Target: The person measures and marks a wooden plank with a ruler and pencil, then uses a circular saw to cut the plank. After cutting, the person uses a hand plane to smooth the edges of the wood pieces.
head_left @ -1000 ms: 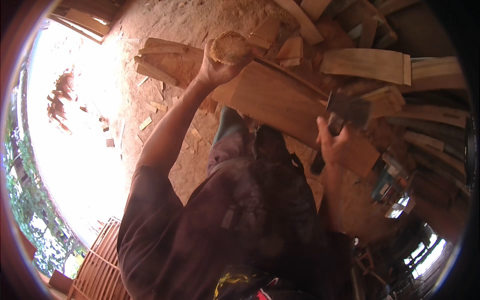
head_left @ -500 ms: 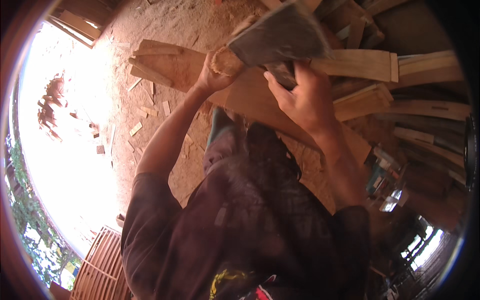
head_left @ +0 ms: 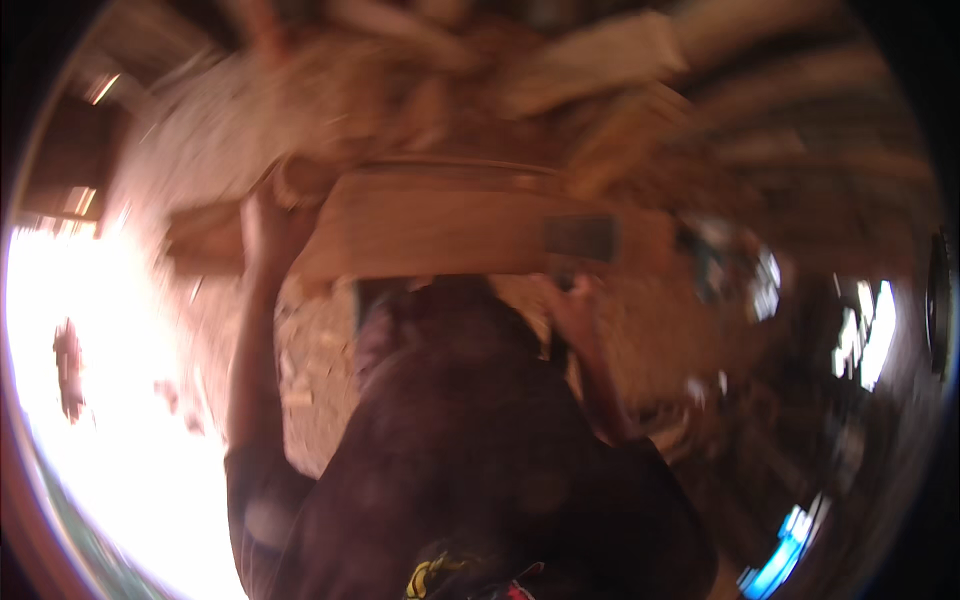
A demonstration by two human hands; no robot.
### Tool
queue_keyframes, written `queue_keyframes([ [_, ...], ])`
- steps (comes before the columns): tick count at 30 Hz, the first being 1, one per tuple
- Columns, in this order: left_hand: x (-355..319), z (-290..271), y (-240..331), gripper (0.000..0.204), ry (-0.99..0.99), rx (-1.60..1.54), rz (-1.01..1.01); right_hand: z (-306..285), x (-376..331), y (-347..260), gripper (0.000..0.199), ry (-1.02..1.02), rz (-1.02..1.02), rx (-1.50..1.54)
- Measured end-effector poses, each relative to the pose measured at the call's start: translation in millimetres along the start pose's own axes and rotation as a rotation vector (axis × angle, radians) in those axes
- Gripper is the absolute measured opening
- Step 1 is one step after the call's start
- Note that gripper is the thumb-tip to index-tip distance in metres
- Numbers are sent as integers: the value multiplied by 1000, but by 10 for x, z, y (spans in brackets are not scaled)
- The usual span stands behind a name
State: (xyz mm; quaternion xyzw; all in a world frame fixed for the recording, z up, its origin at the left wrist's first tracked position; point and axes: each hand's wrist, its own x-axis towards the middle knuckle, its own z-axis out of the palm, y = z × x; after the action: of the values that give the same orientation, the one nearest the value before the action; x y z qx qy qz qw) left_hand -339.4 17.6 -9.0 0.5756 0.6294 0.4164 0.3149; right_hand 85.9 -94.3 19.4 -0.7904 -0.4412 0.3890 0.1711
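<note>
The picture is smeared by motion. My left hand (head_left: pixel 268 222) is closed at the rounded end of a wooden piece (head_left: pixel 304 182), above the left part of a broad wooden board (head_left: pixel 440 232). This board lies crosswise in front of my legs. On its right part is a dark rectangular block (head_left: pixel 580 238), whose exact kind I cannot make out. Just below the block, near the board's close edge, is my right hand (head_left: pixel 572 302). Its fingers are blurred, and whether they touch the block cannot be seen.
Blurred lengths of timber (head_left: pixel 600 65) are piled at the far right. Sawdust and wood scraps cover the ground (head_left: pixel 315 365) beside my legs. Bright daylight (head_left: pixel 120 400) floods the left side. Cluttered dark objects (head_left: pixel 770 400) stand at the right.
The view has swung. Both hands have come down from in front of me and moved apart, left hand leftward. The dark flat face held up between them no longer shows there; a dark block appears on the board.
</note>
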Motion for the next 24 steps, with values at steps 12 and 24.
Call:
queue_keyframes([
  [12,-309,2622,1355,99,-900,544,419,-587,-240,1125,36,568,39,390],
  [24,-362,2961,1308,117,-760,539,198,-1637,1225,1974,37,397,-197,134],
])
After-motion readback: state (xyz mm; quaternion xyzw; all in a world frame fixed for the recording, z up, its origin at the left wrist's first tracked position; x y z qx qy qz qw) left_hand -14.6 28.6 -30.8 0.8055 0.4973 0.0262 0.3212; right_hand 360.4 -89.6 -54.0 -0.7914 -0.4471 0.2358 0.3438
